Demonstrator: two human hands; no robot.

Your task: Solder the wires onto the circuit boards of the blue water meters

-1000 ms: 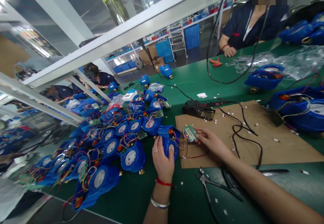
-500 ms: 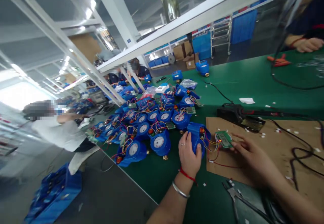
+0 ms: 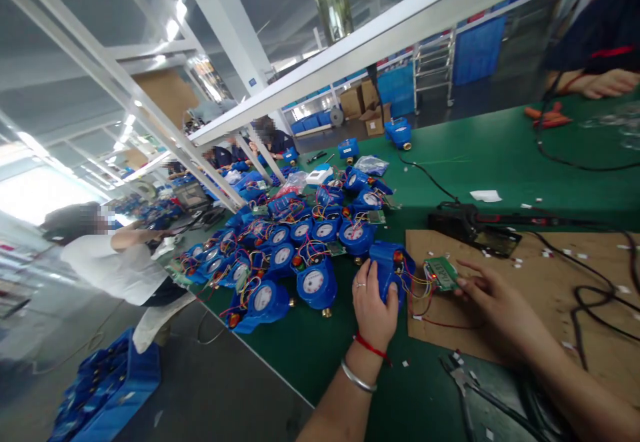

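Observation:
My left hand is wrapped round a blue water meter housing that stands at the left edge of a brown cardboard sheet. Coloured wires run from the housing to a small green circuit board. My right hand pinches that board by its right edge, just above the cardboard. A red thread and a silver bangle circle my left wrist.
Several blue meters with wires crowd the green bench to the left. A black soldering stand and cables lie behind the cardboard, pliers in front. A co-worker's hand rests far right. A person in white bends beside a blue crate.
Between the first frame and the later ones my view swung left, showing the aisle and the person in white. Both hands kept their hold on the meter and the board.

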